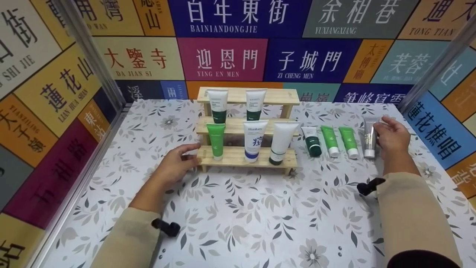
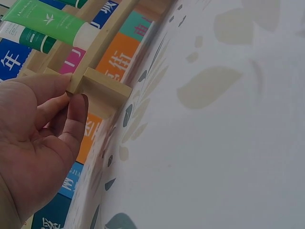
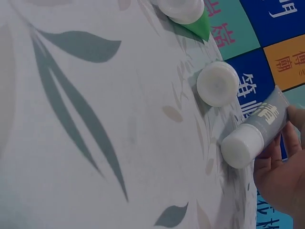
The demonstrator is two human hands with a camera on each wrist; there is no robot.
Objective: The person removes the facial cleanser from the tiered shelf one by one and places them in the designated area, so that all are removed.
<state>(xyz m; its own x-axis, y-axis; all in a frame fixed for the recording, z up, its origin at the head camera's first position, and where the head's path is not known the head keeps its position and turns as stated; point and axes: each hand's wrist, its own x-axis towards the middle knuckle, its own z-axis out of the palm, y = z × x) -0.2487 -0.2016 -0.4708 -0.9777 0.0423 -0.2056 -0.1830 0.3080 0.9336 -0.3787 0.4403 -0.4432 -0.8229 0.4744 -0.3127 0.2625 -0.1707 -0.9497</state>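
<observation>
My left hand (image 1: pixel 174 164) pinches the left end of the lowest step of a three-step wooden rack (image 1: pixel 238 160), thumb on one side and fingers on the other in the left wrist view. On that step stand a green tube (image 1: pixel 216 143), a white tube with a blue cap (image 1: pixel 255 139) and a white tube with a dark green cap (image 1: pixel 281 143). Two white-and-green tubes (image 1: pixel 218 104) stand on the middle step. At the right, my right hand (image 1: pixel 395 137) holds a silver tube (image 3: pixel 269 117) by its side, its white cap toward me.
Left of the silver tube lie two green tubes (image 1: pixel 347 141) with white caps and a smaller white-and-green tube (image 1: pixel 311 141), in a row beside the rack. The table (image 1: pixel 238 223) has a leaf-patterned cover. Colourful sign-printed panels (image 1: pixel 223 59) rise behind and at both sides.
</observation>
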